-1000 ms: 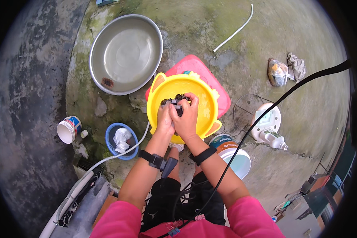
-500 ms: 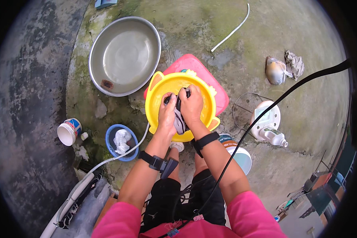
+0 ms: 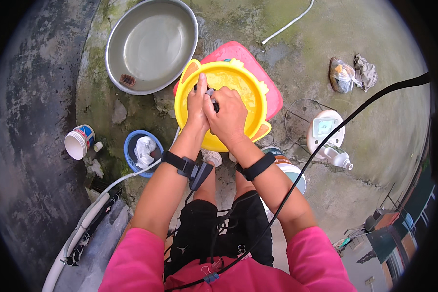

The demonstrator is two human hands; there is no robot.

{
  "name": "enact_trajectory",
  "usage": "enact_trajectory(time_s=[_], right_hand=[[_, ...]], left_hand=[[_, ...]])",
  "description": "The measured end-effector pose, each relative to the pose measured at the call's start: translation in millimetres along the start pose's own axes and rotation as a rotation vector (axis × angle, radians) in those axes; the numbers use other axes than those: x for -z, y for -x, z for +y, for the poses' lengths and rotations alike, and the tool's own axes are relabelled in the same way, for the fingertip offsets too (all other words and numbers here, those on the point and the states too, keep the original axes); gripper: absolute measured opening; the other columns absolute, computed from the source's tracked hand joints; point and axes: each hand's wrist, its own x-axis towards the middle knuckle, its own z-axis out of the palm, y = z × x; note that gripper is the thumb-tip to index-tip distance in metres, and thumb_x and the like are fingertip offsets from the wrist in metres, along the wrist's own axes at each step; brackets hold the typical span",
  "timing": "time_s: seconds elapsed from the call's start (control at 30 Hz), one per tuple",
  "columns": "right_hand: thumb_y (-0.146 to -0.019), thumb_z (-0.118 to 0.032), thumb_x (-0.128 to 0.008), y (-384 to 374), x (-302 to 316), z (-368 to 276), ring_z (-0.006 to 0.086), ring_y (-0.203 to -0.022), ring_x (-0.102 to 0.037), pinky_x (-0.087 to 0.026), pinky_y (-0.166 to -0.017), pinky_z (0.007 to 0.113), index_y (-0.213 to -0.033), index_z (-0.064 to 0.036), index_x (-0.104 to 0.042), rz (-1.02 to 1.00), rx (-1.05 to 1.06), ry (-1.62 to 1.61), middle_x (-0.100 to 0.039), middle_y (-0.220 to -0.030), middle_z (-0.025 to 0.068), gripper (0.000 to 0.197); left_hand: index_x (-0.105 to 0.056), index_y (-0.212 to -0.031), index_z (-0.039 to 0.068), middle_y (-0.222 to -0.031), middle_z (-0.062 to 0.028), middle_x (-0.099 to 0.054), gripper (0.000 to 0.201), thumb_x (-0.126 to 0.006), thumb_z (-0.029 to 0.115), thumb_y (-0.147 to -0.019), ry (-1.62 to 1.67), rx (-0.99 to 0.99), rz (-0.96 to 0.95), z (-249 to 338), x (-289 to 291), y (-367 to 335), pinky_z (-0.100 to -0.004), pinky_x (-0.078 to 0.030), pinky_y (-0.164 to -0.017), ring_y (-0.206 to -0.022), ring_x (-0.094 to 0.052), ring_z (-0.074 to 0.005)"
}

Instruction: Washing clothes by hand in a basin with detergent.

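A wide steel basin sits beside the yellow tub, which rests on a pink board. Over the tub, the left hand and right hand press together, fingers curled tight around a small dark cloth (mostly hidden).

Both forearms extended forward from lower edge, converging at centre. Left hand flat-ish, fingers pointing away, pressed against right. Right hand curled, knuckles up, grip closed on something small and dark between the two hands; exact hold not discernible. Black strap on each wrist. Pink sleeves at upper arms. Knees bent, squatting.
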Motion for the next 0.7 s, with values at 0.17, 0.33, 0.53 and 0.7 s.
enact_trajectory(time_s=[0.17,0.33,0.53,0.7], right_hand=[[-0.074,-0.022,-0.057,-8,0,29,0.0298,-0.065,-0.052,-0.043,-0.060,0.039,-0.062,-0.0049,-0.055,0.008,-0.045,0.052,-0.053,-0.066,0.0113,0.021],[-0.076,-0.024,-0.060,-13,-5,52,0.0340,-0.068,-0.053,-0.042,-0.064,0.039,-0.071,0.0010,-0.055,0.015,-0.312,-0.176,-0.054,-0.071,0.0152,0.026],[-0.076,-0.010,-0.060,-13,2,39,0.0143,-0.077,-0.058,-0.047,-0.067,0.025,-0.094,-0.0008,-0.055,-0.116,-0.779,-1.193,-0.059,-0.089,0.0075,0.021],[-0.072,0.000,-0.053,-10,-2,48,0.0202,-0.083,-0.057,-0.047,-0.072,0.029,-0.103,-0.0020,-0.050,-0.124,-0.708,-1.032,-0.057,-0.094,0.0104,0.031]], left_hand=[[-0.054,-0.081,0.006,-0.074,0.0006,-0.052,0.024,-0.051,0.029,-0.087,0.091,-0.033,0.011,-17,-19,12,-0.0233,-0.040,-0.057,-0.064,-0.047,-0.0071],[-0.055,-0.099,0.003,-0.089,-0.0025,-0.057,0.026,-0.058,0.023,-0.084,0.001,-0.078,-0.105,-15,1,22,-0.0236,-0.043,-0.074,-0.082,-0.052,-0.0090],[-0.047,-0.117,0.010,-0.106,-0.0050,-0.057,0.040,-0.058,0.028,-0.083,0.406,0.346,-0.332,-22,36,10,-0.0335,-0.045,-0.084,-0.095,-0.056,-0.0166],[-0.049,-0.115,0.009,-0.110,-0.0059,-0.056,0.040,-0.056,0.033,-0.083,0.404,0.339,-0.367,-24,25,12,-0.0334,-0.047,-0.082,-0.096,-0.057,-0.0171]])
